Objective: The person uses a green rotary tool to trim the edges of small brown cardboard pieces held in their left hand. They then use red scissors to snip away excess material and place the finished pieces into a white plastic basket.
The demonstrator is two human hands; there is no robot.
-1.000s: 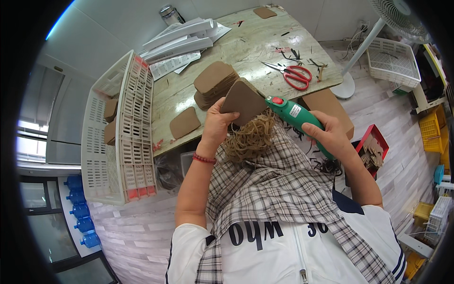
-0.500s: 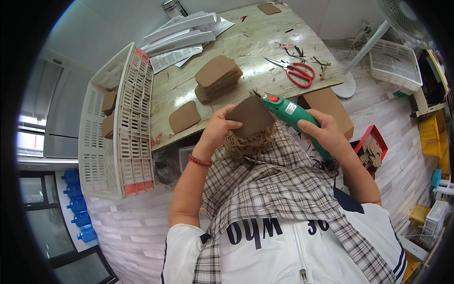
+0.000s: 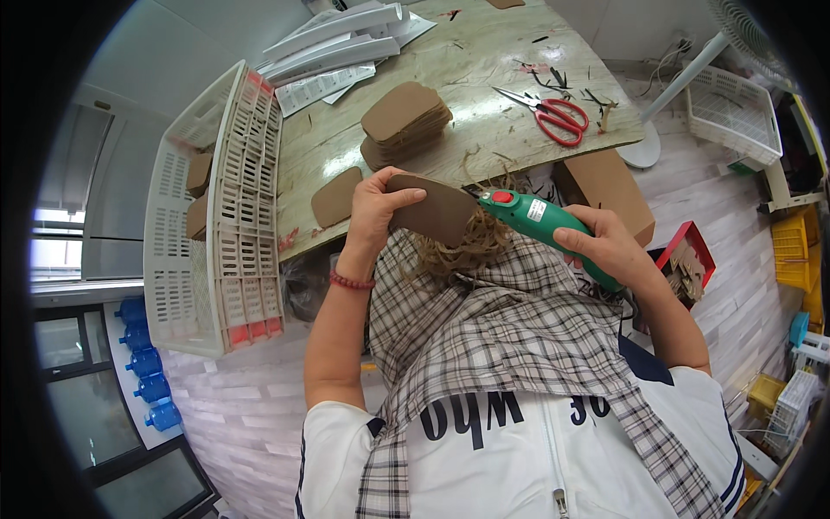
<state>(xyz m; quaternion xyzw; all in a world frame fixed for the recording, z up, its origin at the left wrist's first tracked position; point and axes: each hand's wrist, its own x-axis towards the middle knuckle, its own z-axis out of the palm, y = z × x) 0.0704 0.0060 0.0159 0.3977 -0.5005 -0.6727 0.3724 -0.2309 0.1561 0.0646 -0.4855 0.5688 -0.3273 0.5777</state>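
My left hand (image 3: 378, 210) pinches a flat brown rounded piece (image 3: 437, 213) by its left end, thumb on top. In my right hand (image 3: 603, 249) is a green electric cutter (image 3: 546, 223) with a red button, its tip against the right edge of the brown piece. Beneath lies a tangle of thin tan trimmings (image 3: 467, 246) on my checked apron (image 3: 484, 329). Beyond my left hand, a stack of similar brown pieces (image 3: 402, 117) stands on the table (image 3: 484, 112), and a single brown piece (image 3: 335, 198) lies close to that hand.
Red-handled scissors (image 3: 558, 121) lie on the table near dark scraps. White plastic crates (image 3: 246, 208) stand on the left, papers (image 3: 337, 52) at the back. Right of the table are a cardboard box (image 3: 609, 190), a red box (image 3: 692, 255) of scraps and a fan.
The brown piece has turned in my left hand and shifted left, its far edge now sloping down to the right. A curled tan strip now shows beyond the cutter's tip.
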